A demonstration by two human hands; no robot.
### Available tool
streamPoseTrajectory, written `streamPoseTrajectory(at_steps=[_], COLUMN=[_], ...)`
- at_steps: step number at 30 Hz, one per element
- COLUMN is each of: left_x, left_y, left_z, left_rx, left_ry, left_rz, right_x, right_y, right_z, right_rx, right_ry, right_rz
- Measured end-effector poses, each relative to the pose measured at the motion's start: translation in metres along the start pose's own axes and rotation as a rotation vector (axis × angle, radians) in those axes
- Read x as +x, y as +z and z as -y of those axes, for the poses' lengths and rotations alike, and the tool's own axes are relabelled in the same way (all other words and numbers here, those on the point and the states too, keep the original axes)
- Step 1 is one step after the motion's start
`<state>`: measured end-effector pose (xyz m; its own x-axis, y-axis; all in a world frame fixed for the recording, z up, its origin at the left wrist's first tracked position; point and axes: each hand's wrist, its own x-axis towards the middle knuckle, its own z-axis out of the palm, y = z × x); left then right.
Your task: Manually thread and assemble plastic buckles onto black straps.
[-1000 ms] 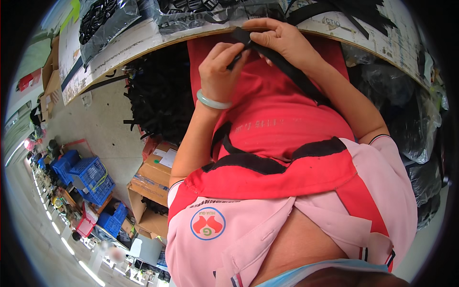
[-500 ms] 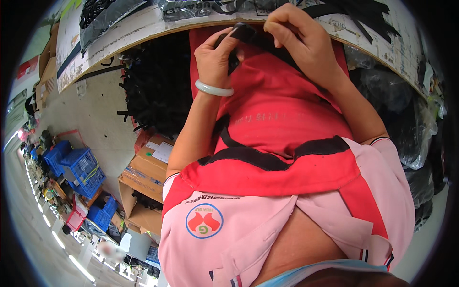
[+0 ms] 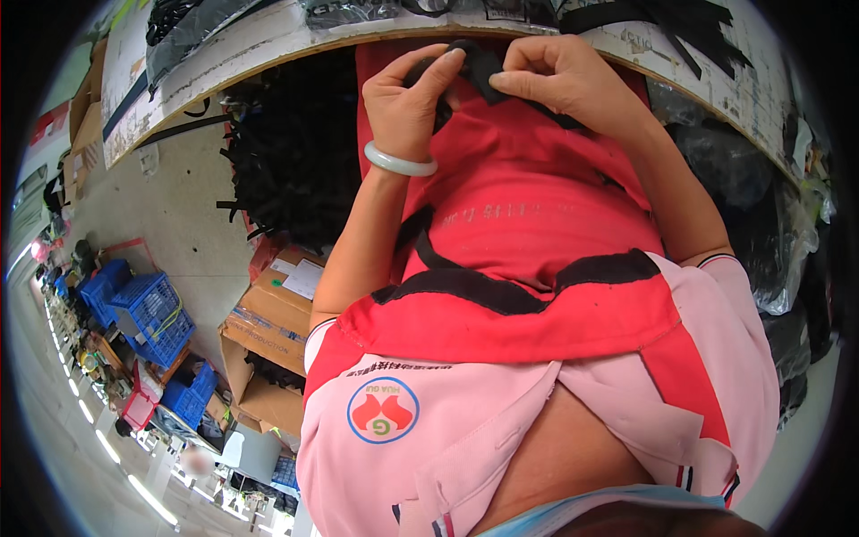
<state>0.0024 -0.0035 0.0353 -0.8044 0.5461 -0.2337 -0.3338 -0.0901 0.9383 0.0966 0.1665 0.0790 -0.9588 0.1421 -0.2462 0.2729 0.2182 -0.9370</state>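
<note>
My left hand (image 3: 407, 103), with a pale bangle at its wrist, is closed around a bunched black strap (image 3: 480, 70). My right hand (image 3: 568, 87) pinches the same strap between thumb and bent fingers. The strap spans the short gap between both hands, in front of my red apron (image 3: 510, 179) and close to the table edge. Part of it lies hidden behind the left fingers, and more black material shows below the right hand. Whether a buckle sits in it I cannot make out.
The worn tabletop (image 3: 761, 107) curves across the top, holding black straps (image 3: 667, 27) and plastic-wrapped bundles (image 3: 349, 12). A heap of black straps (image 3: 286, 161) lies beneath it. An open cardboard box (image 3: 268, 322) stands at the left, blue crates (image 3: 152, 313) beyond. Clear plastic bags (image 3: 752, 206) hang at the right.
My right hand has come down and its thumb now meets the strap. The strap's visible part between the hands has turned and bunched up.
</note>
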Motion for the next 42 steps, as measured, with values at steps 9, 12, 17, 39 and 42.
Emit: streamPoseTrajectory(at_steps=[9,12,17,39,42], left_x=[-0.002,-0.001,-0.011,-0.054,-0.038], left_y=[-0.005,-0.007,-0.016,-0.068,-0.054], left_z=[0.002,0.01,0.007,0.009,0.011], left_rx=[0.049,0.095,0.017,-0.046,-0.13], left_ry=[0.138,0.233,0.051,-0.094,-0.208], left_rz=[0.027,0.073,0.03,0.064,0.123], right_x=[0.01,0.012,0.023,0.044,0.04], right_y=[0.014,0.018,0.028,0.092,0.068], right_z=[-0.009,-0.014,-0.026,-0.013,-0.016], right_rx=[0.318,0.445,0.439,0.039,0.148], right_ry=[0.19,0.186,0.183,-0.223,0.018], right_rz=[0.077,0.046,-0.076,0.355,0.262])
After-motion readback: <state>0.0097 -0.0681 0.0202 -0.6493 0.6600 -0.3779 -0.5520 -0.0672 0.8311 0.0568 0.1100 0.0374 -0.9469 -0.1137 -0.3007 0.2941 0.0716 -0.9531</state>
